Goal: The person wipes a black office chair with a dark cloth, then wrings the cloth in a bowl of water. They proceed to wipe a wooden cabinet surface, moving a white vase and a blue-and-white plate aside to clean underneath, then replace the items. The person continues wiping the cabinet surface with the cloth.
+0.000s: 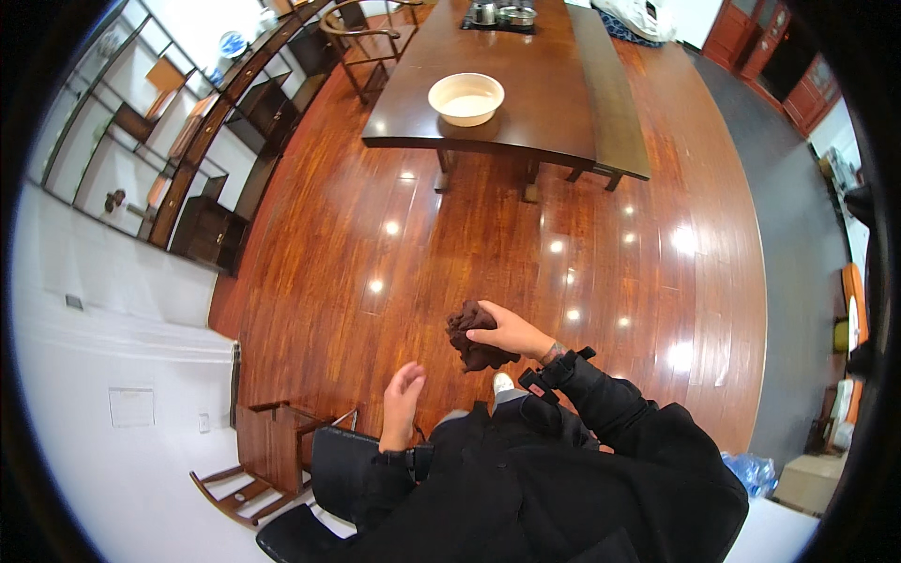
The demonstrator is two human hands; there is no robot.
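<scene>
A crumpled dark brown cloth (473, 340) is bunched up in my right hand (512, 333), held out in front of my body above the floor. My left hand (402, 402) hangs free to the left, fingers loosely curved and apart, with nothing in it. Ahead of me, a cream plastic basin (466, 100) stands near the close end of a long dark wooden table (521, 116). The basin's inside looks pale; whether it holds water I cannot tell.
A wooden bench (611, 105) runs along the table's right side. Left stand a wooden armchair (366, 39) and shelving (211, 127). Close by at lower left are a wooden chair (271, 443) and a black chair (345, 457). Plastic bottles (752, 473) lie at lower right.
</scene>
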